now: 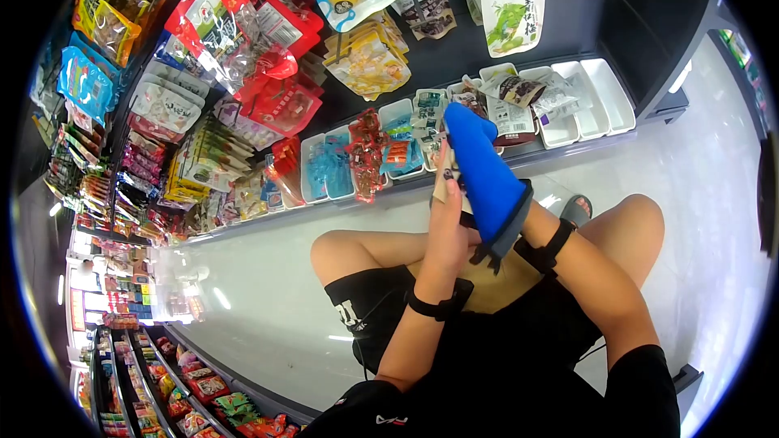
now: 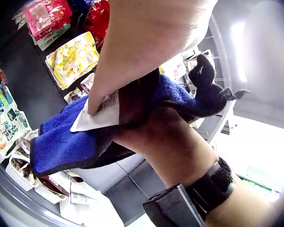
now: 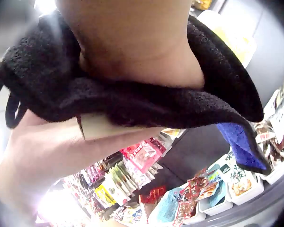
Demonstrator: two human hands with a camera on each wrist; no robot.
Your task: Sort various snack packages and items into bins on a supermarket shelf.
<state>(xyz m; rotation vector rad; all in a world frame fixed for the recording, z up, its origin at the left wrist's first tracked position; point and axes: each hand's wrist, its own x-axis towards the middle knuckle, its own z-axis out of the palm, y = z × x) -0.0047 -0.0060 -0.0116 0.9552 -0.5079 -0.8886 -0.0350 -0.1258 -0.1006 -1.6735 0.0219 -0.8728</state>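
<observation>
A blue fabric mitt [image 1: 484, 170] with dark trim covers my right hand [image 1: 475, 142], hiding its fingers. In the right wrist view the bare wrist [image 3: 137, 61] goes into the mitt's wide dark cuff [image 3: 146, 104]. My left hand [image 1: 446, 215] is close beside the mitt, its thumb pointing up. It holds a flat snack packet [image 2: 102, 113], white at one end and dark brown at the other, against the mitt's blue cloth. The left wrist view shows the left fingers [image 2: 100, 97] over the packet's white part.
Ahead is a dark shelf with white bins [image 1: 596, 101] of small packets along its front. Snack bags [image 1: 369, 57] hang above and to the left. Crossed legs [image 1: 365, 251] are below the hands on a pale shiny floor [image 1: 268, 276]. Another stocked shelf [image 1: 195, 381] stands at lower left.
</observation>
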